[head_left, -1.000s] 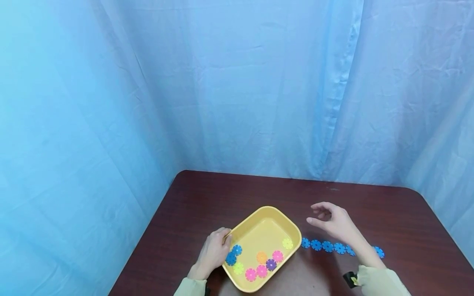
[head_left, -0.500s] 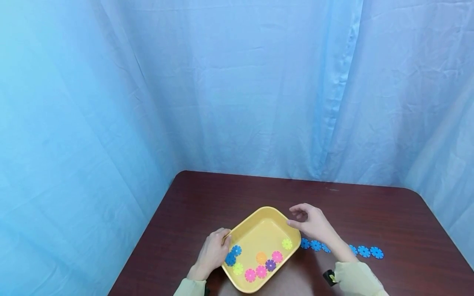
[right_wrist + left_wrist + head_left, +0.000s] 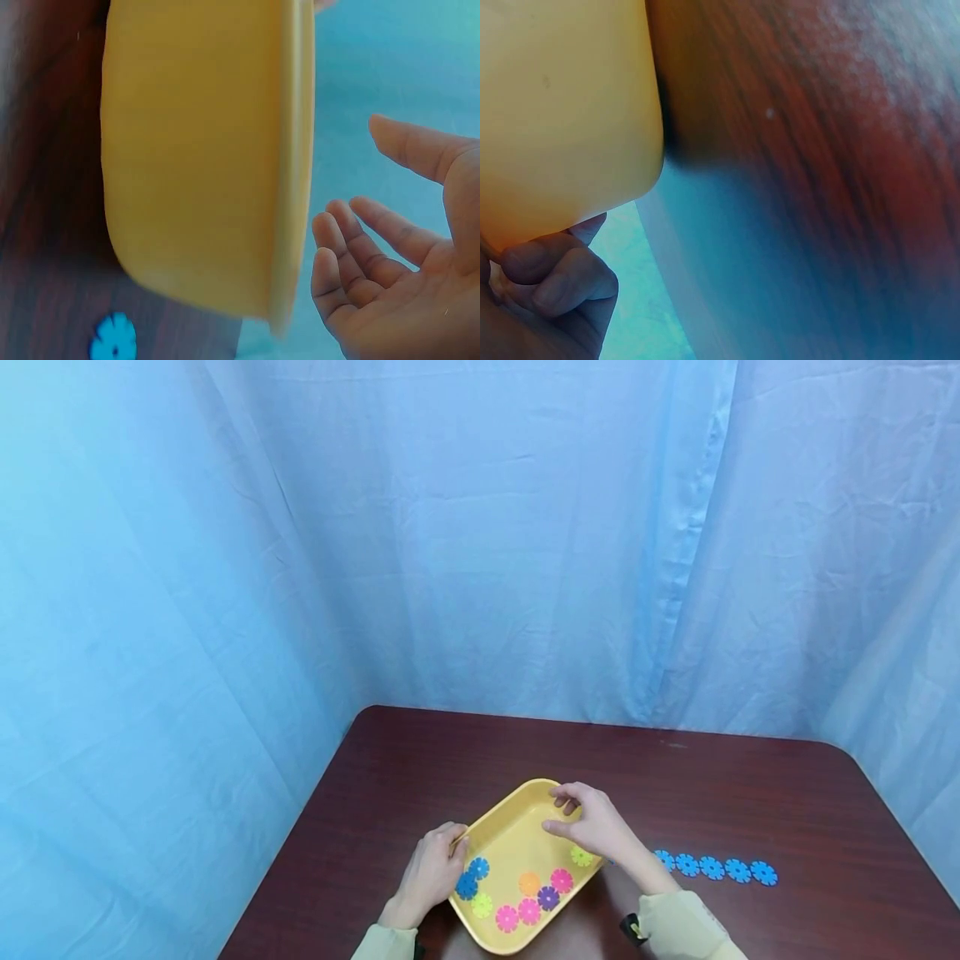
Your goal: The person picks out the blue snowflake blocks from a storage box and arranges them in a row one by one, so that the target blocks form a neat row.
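My left hand point(image 3: 431, 872) grips the left rim of a yellow plastic tray point(image 3: 517, 831), with its fingers curled at the edge in the left wrist view. Inside lie flower-shaped plastic discs: overlapping blue discs point(image 3: 467, 886) by the left wall, a yellow-green disc point(image 3: 482, 906), several pink ones point(image 3: 529, 911), an orange one point(image 3: 529, 883) and a purple one point(image 3: 548, 897). A yellow disc point(image 3: 581, 855) is partly covered by my right hand point(image 3: 592, 827). That hand hovers over the tray's right end, thumb and fingers spread apart with nothing between them.
A straight row of blue flower discs point(image 3: 712, 868) lies on the dark wooden table point(image 3: 795, 802), right of the tray; my right forearm hides its left end. Light blue curtains point(image 3: 480, 543) hang behind the table and at both sides.
My right hand has moved left, from above the blue row to over the tray's right end. The left hand has kept its grip, and the tray has hardly shifted.
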Motion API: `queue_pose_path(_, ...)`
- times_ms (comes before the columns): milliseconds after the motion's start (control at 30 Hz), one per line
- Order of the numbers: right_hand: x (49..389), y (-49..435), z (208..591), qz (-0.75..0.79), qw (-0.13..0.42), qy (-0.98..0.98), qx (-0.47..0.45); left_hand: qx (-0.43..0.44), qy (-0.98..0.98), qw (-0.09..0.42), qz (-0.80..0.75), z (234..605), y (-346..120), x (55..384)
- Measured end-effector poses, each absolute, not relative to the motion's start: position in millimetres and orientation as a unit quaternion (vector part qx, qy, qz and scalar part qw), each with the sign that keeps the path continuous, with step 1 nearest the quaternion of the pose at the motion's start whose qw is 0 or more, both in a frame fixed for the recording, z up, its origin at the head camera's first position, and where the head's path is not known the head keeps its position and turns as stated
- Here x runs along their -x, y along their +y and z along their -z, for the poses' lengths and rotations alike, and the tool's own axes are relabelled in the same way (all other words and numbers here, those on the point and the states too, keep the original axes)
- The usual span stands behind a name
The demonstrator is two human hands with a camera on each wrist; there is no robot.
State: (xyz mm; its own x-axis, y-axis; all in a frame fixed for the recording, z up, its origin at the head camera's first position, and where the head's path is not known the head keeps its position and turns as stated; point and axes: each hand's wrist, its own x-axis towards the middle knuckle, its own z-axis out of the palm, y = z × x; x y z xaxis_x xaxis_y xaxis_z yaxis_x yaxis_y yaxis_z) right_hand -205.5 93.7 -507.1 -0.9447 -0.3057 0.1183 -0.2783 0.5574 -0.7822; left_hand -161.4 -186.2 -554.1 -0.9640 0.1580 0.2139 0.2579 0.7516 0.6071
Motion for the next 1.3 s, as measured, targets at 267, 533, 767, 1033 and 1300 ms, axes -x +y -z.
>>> queue_pose_path(267, 202, 65, 521, 0.432, 0.013, 0.879, 0.202, 0.113, -0.931, 0.083, 0.336, 555, -186, 162)
queue_pose_path(533, 200, 42, 525, 0.426, 0.035, 0.876, 0.225, 0.112, -0.932, 0.088, 0.333, 556, -186, 162)
queue_pose_path(767, 198, 31, 528, 0.430, 0.032, 0.870, 0.238, 0.114, -0.932, 0.089, 0.333, 556, -185, 162)
queue_pose_path(1033, 196, 18, 539, 0.418, 0.047, 0.871, 0.253, 0.116, -0.932, 0.088, 0.333, 558, -186, 163)
queue_pose_path(1300, 186, 2, 544, 0.423, 0.048, 0.858, 0.288, 0.119, -0.931, 0.088, 0.335, 557, -186, 162)
